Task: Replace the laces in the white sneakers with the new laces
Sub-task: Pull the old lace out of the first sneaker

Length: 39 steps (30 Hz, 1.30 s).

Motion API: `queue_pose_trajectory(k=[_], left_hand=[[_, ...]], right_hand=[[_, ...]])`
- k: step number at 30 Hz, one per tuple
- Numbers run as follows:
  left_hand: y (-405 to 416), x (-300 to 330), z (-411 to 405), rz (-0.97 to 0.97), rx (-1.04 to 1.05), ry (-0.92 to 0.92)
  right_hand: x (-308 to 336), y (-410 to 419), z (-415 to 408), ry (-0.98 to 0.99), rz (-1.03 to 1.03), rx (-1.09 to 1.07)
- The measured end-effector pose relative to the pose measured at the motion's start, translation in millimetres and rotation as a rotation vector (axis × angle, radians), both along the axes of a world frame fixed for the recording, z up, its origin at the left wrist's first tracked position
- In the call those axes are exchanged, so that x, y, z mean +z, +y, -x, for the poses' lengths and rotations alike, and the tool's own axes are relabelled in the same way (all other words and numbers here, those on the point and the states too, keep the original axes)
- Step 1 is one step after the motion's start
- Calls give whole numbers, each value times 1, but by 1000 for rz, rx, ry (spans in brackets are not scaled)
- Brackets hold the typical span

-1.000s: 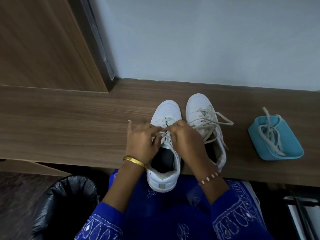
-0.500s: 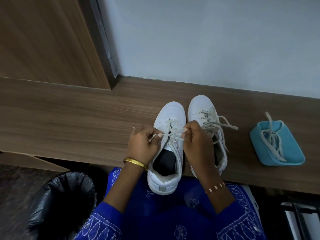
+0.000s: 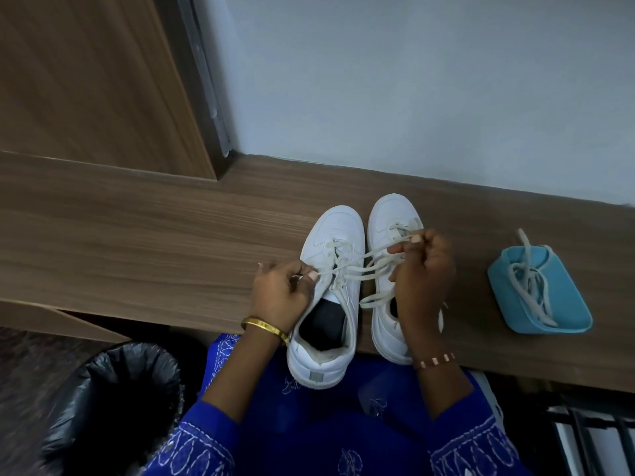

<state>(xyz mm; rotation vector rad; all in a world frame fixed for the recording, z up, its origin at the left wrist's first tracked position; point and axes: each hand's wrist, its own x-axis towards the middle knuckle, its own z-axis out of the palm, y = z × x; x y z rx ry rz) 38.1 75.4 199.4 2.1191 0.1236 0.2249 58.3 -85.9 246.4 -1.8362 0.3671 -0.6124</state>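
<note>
Left shoe [image 3: 330, 297], toe far, between hands; lace [image 3: 364, 269] stretched crosswise, left hand [image 3: 280, 293] pinching one end, right hand [image 3: 421, 269] the other.

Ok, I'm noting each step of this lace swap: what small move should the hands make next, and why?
Probably keep drawing the lace out of the left sneaker. Both ends are pinched, one by the left hand, one by the right hand, and it is loosened but threaded through the upper eyelets. More laces wait in the blue tray.
</note>
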Motion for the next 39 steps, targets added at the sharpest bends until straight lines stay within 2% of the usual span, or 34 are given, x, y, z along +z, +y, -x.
queue_pose_trajectory(k=[3,4,6,9,11,13,16,23,31,33,36,39], left_hand=[[1,4,1,-51,-9,5],[1,4,1,-13,-18,14],[1,1,0,52,-30,36],[0,-3,-2,69,-29,34],[1,-5,-1,74,-41,18],[1,-7,2,80,-48,-27],[-1,-9,6,69,-41,-97],[-2,-9,7,0,0,-132],[-6,-10,8,-36,6,-112],[-6,-11,8,-35,6,-116],[-4,-13,10,5,-5,-133],[-5,-14,11,57,-1,-129]], right_hand=[[-3,0,-1,-2,-26,-22],[-2,-1,-2,5,60,-14],[1,-4,-1,11,373,26],[0,3,8,-29,739,264],[-8,12,11,43,818,469],[-17,17,12,129,850,571],[-18,18,7,146,735,521],[-18,23,8,241,472,453],[-19,30,7,328,324,371],[-20,31,6,330,274,332],[-10,24,-1,274,86,219],[9,4,-10,196,18,179]])
